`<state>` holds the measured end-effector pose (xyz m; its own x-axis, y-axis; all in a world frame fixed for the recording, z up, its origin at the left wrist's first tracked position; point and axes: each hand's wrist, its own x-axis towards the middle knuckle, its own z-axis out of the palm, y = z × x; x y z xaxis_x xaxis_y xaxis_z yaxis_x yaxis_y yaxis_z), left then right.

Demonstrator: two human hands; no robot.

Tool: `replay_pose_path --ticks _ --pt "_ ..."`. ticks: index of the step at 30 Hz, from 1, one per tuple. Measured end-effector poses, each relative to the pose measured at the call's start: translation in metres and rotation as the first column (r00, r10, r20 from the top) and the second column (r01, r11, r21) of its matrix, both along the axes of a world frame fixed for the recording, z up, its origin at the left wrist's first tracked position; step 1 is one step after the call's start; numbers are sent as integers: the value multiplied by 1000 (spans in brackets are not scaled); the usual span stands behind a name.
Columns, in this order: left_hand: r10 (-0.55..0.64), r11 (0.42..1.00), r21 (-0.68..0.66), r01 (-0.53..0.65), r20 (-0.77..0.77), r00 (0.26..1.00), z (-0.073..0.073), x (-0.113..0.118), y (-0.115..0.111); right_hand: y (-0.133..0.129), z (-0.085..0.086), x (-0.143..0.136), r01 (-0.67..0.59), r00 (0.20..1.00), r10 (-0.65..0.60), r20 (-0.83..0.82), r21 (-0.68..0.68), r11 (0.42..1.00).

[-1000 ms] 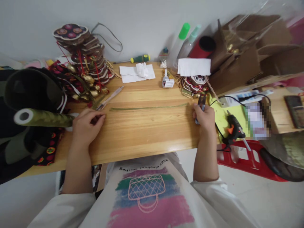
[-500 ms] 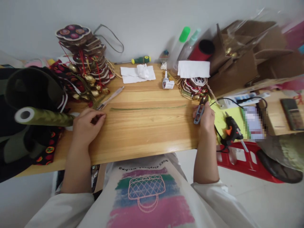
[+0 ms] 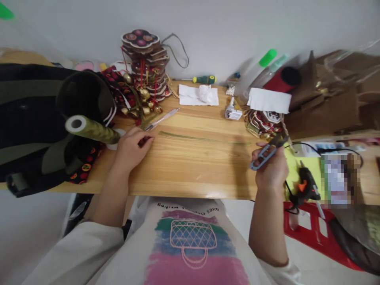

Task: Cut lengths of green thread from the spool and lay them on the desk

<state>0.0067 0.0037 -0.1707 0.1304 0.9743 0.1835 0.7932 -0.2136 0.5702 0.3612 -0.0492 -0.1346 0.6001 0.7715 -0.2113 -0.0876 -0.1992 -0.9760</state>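
My left hand [image 3: 134, 149] rests on the table with its fingers curled in and the thumb close to them. Whether anything is inside the curl is hidden. Just past its fingertips lies a thin bundle of green cords [image 3: 190, 137], stretched across the wood towards the right. Behind the knuckles is a pale pen [image 3: 163, 118]. My right hand [image 3: 271, 170] is closed around scissors [image 3: 263, 157] with blue-grey handles, their dark blades pointing up and right. The scissors are held beyond the right end of the cords.
A stack of patterned hanging ornaments with bells [image 3: 141, 43] and a green roll [image 3: 92, 128] stand left. White tissue [image 3: 204, 95], a screwdriver [image 3: 204, 79] and a small glue bottle [image 3: 233, 113] lie behind. A glue gun [image 3: 307, 184] and cardboard boxes [image 3: 332, 99] are right.
The view has turned, so most things sit further right. My right hand has lifted and tilted the scissors, showing more of their handles. My left hand keeps its curled pose beside the cords.
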Motion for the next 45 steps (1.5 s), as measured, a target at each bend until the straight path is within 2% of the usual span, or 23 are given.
replay_pose_path --ticks 2,3,5,8,11,13,18,24,31,35,40,45 --pt "7 1000 -9 -7 -13 1000 -1 0 0 -4 3 -29 -160 986 159 -45 -36 986" --pt "9 1000 -13 -9 -17 1000 -1 0 0 -7 3 -44 -269 962 265 -70 -60 961" --pt "9 1000 -17 -9 -14 1000 0 0 0 -11 3 -73 -486 872 474 -122 -104 868" --pt "2 1000 -17 -2 3 1000 0 -1 0 -14 1 -109 -683 723 655 -220 -87 725" --pt "-1 1000 3 1 16 1000 0 -1 1 -12 -3 -132 -807 582 777 -240 -55 588" --pt "-6 1000 10 6 19 1000 -1 -1 1 -10 -5 -143 -851 519 826 -222 -45 523" --pt "-2 1000 -10 3 20 1000 -1 -1 1 -5 -12 -160 -902 428 874 -227 -56 427" --pt "0 1000 -26 0 18 1000 1 -1 1 3 -17 -171 -902 431 854 -291 -134 410" --pt "7 999 -40 -6 27 1000 1 0 0 12 -17 -185 -838 546 739 -394 -280 469" --pt "14 997 -74 -12 34 999 2 1 0 18 -18 -192 -817 575 743 -342 -280 504" --pt "16 996 -90 -12 40 999 1 1 -1 27 -16 -199 -815 574 751 -326 -321 483" --pt "17 996 -94 -13 43 999 0 0 -1 30 -19 -202 -803 585 763 -274 -326 498"
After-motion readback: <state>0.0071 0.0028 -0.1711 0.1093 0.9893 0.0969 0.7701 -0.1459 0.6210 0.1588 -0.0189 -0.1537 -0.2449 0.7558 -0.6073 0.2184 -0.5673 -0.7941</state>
